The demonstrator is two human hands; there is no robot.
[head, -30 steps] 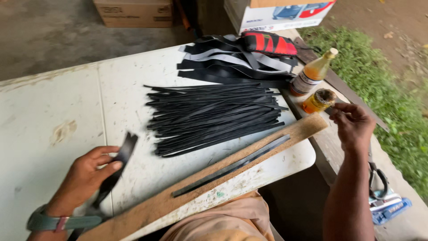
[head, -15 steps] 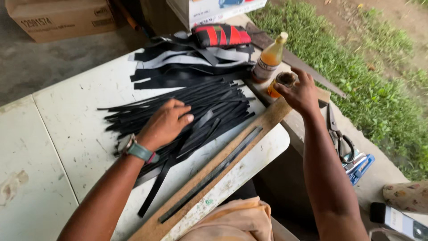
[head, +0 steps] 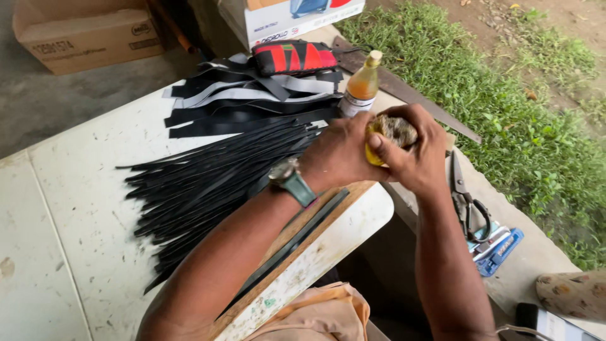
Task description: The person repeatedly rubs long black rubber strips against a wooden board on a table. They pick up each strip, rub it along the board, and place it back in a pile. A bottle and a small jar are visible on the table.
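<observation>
Yellow jar (head: 374, 146) gripped by both hands, left (head: 338, 155) & right (head: 413, 155), past table edge (head: 353, 243).

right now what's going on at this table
A person has both hands closed around a small yellow container with a grimy, crusted top, held above the right edge of the white table. The left hand, with a green-strapped wristwatch, cups it from one side; the right hand wraps the other. Beside them stands an amber plastic bottle. A pile of thin black strips and a long wooden board lie on the table.
</observation>
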